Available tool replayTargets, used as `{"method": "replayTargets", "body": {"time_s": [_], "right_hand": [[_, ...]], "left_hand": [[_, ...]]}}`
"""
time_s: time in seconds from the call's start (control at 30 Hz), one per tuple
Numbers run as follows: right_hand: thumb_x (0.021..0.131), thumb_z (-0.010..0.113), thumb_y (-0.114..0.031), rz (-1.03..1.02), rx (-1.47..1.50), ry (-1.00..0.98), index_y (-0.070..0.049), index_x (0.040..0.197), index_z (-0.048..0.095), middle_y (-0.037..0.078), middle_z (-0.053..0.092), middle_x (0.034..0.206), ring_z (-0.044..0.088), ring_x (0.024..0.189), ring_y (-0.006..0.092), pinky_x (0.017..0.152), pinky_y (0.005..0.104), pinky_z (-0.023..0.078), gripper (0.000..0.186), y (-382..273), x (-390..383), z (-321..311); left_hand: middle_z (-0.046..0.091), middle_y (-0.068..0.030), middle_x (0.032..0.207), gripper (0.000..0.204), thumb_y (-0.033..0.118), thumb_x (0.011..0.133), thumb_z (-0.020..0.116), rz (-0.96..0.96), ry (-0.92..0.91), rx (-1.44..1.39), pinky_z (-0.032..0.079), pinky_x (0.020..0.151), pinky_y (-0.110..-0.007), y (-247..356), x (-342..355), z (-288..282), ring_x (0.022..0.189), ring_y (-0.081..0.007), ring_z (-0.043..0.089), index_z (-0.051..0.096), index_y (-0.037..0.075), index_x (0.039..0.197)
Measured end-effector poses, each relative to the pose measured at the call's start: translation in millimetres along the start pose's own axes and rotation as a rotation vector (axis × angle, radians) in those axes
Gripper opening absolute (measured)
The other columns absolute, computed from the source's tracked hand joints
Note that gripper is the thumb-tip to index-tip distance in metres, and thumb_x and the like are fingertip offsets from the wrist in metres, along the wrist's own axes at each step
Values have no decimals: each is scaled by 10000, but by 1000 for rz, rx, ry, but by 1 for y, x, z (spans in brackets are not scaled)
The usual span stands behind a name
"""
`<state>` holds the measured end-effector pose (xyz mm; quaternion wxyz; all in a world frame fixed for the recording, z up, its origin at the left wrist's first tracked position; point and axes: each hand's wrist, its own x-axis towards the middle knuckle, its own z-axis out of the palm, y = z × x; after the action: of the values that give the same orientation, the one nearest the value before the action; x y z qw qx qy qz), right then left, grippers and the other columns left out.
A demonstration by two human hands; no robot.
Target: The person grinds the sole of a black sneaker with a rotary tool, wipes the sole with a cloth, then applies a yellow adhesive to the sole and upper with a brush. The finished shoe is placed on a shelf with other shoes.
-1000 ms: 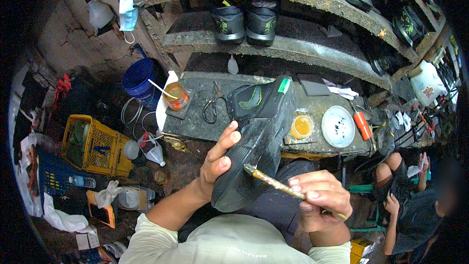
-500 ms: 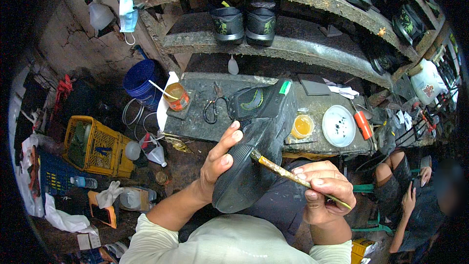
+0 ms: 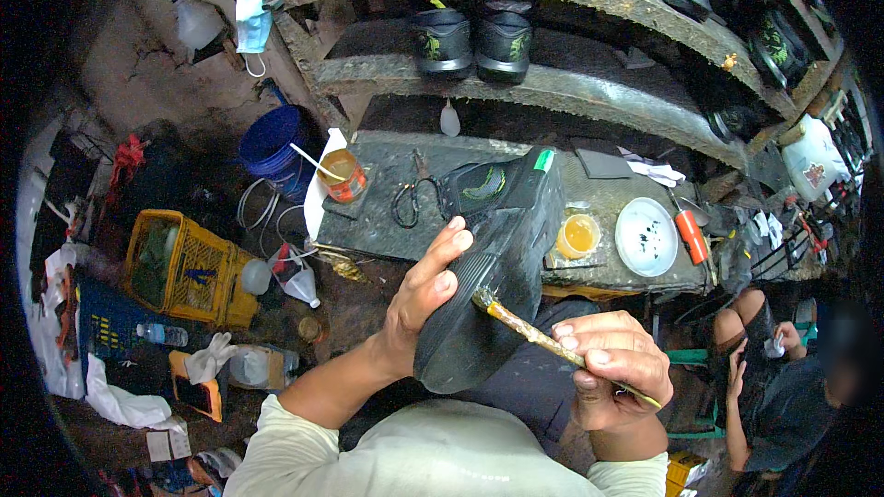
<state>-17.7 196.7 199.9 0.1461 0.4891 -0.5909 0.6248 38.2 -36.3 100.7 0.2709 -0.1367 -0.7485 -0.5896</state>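
Scissors (image 3: 420, 182) on bench (image 3: 368, 237), left of shoe (image 3: 505, 267); cup (image 3: 577, 252) right of shoe; bowl (image 3: 635, 260) right of cup; shelves (image 3: 368, 79) behind bench.

Brush (image 3: 529, 327) tip shifted: a second ago it was lower on the shoe sole (image 3: 465, 340), then up by the ridged band; now it's backed off slightly, between those spots. Your right fingers (image 3: 622, 364) moved along with it, handle now angled a bit steeper in view. Your view swung slightly, so shelves (image 3: 589, 90), surface (image 3: 387, 239) and shoe all sit a little further right in frame. Person at right (image 3: 783, 405): raised hand (image 3: 789, 339) has dropped with the whitish item (image 3: 773, 347); hands drew close, now apart again.
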Motion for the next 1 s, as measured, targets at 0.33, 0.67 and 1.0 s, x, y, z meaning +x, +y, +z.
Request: {"method": "replayTargets", "body": {"time_s": [0.33,0.67,1.0], "right_hand": [[712,818,104,2,17,-51,-10,1103,658,168,747,964,748,923,332,800,423,623,438,-4,1,3],[706,819,102,19,10,-86,-13,1109,663,164,747,985,746,937,343,798,422,623,446,-7,-1,4],[767,794,47,-7,30,-145,-7,1101,678,170,750,1026,742,956,357,818,444,624,359,-7,-6,2]], "left_hand": [[369,-276,1566,602,256,1016,522,-118,4,-56,397,1165,-533,4,6,1,1407,-395,456,320,38,1540],[457,-322,1480,778,53,803,762,314,48,316,362,1171,-555,25,26,-1,1374,-488,474,392,40,1488],[462,-306,1475,817,23,763,760,271,47,426,374,1166,-540,37,32,-2,1359,-474,487,385,2,1490]]}}
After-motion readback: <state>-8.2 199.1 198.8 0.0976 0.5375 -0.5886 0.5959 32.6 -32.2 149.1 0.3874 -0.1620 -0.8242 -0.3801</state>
